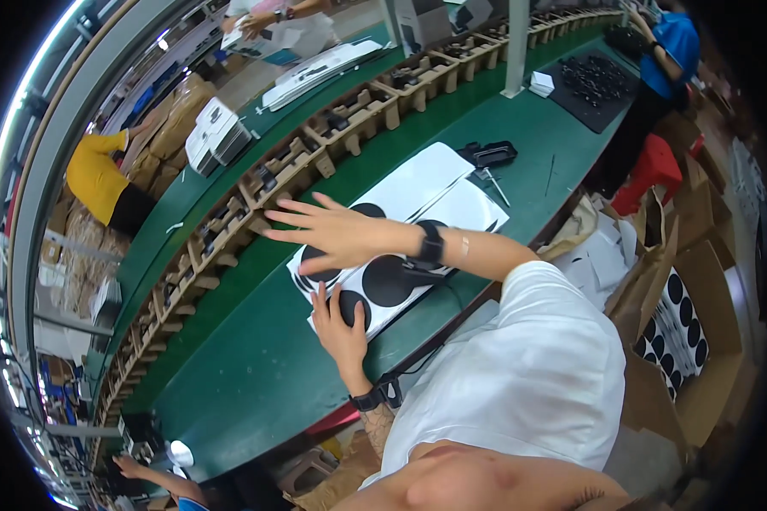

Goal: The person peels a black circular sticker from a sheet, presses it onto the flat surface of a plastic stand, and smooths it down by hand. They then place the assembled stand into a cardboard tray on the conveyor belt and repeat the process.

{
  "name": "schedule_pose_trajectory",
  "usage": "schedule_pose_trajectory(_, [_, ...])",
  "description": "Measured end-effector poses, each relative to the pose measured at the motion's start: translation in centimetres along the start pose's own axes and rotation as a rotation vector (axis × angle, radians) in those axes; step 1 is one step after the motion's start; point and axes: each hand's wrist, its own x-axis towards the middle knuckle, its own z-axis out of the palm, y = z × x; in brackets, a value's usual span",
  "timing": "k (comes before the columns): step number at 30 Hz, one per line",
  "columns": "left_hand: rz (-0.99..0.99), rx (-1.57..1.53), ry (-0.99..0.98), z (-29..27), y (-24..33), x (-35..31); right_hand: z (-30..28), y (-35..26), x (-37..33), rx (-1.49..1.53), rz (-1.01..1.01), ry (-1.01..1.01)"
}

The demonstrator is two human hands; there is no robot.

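Note:
White sheets printed with large black circles lie in a stack on the green table in front of me. My left hand rests on the near end of the sheets, fingers apart over one black circle. Over the far part of the stack stretches my right hand, palm down with fingers spread and nothing in it. Its fingertips point toward a row of brown cardboard trays holding black parts. Another black circle shows below my right wrist. Both wrists wear black bands.
Beyond the sheets sit a black device and a thin tool. A metal post stands on the table. Farther right is a dark mat with small black parts. An open carton beside me contains similar sheets. Several people work nearby.

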Motion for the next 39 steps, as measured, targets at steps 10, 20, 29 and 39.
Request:
schedule_pose_trajectory(10, [0.569, 0.212, -0.010, -8.9, 7.1, 3.9, 7.7, 4.1, -10.7, -0.124, 0.190, -0.002])
schedule_pose_trajectory(20, [0.403, 0.138, 0.484, -20.1, 24.6, 2.8, 5.3, -0.8, -8.6, -0.167, 0.142, 0.053])
schedule_pose_trajectory(29, [0.380, -0.368, 0.794, -18.5, 23.7, 0.4, 5.6, -1.5, -8.3, -0.132, 0.276, -0.069])
schedule_pose_trajectory(39, [0.414, -0.001, 0.660, -17.8, 20.8, -0.8, 6.5, -2.3, -7.2, -0.136, 0.319, -0.095])
